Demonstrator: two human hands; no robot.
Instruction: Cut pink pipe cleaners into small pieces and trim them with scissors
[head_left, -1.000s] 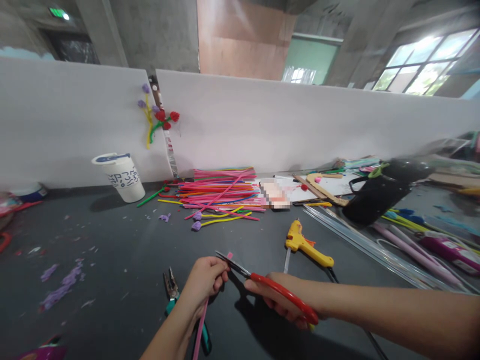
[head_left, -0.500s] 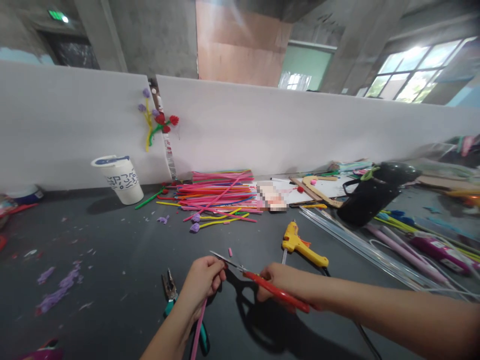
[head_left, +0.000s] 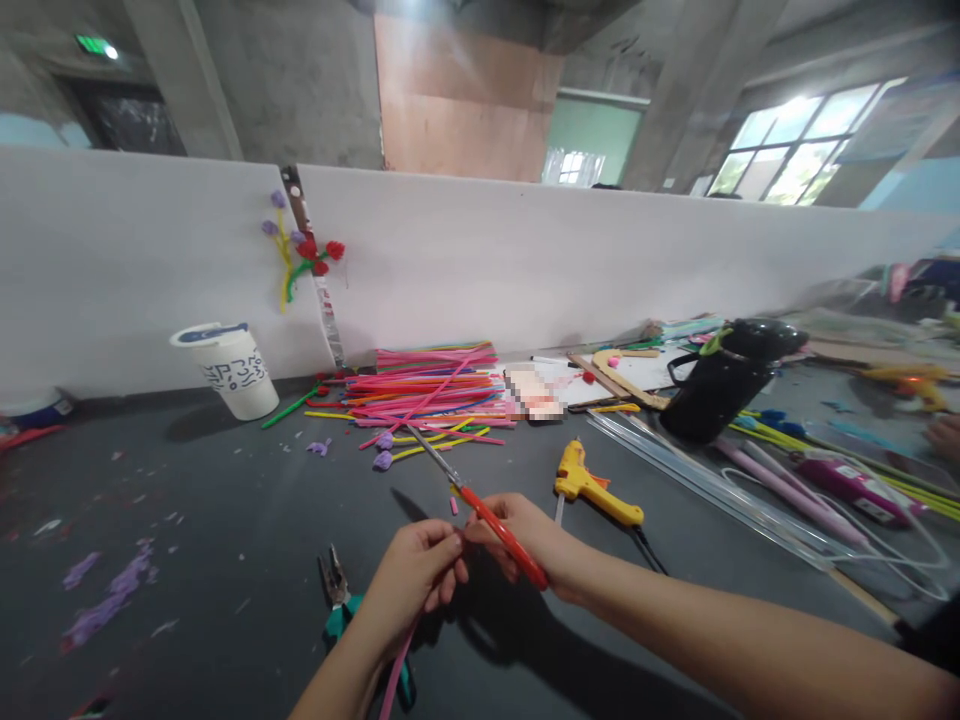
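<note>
My left hand (head_left: 421, 568) is closed in a pinch around a pink pipe cleaner (head_left: 398, 672), whose long end hangs down below my wrist. My right hand (head_left: 521, 540) keeps hold of red-handled scissors (head_left: 501, 532), their blades pointing away to the upper left. The fingertips of both hands meet, and what lies between them is too small to make out. Just beyond them a short pink piece (head_left: 454, 506) lies on the dark table. Teal-handled pliers (head_left: 337, 592) rest partly hidden under my left forearm.
A yellow glue gun (head_left: 596, 487) lies right of my hands. Behind are bundled pipe cleaners (head_left: 427, 395) and purple-tipped stems (head_left: 431, 445). A white cup (head_left: 238, 375) stands left, a black flask (head_left: 720, 385) right, near clear sticks (head_left: 697, 485). Another person's hand (head_left: 943, 437) shows at the right edge.
My right hand has come left to meet my left fingertips. The scissors have swung away from the left hand, their blades now pointing further up the table. The view has shifted slightly.
</note>
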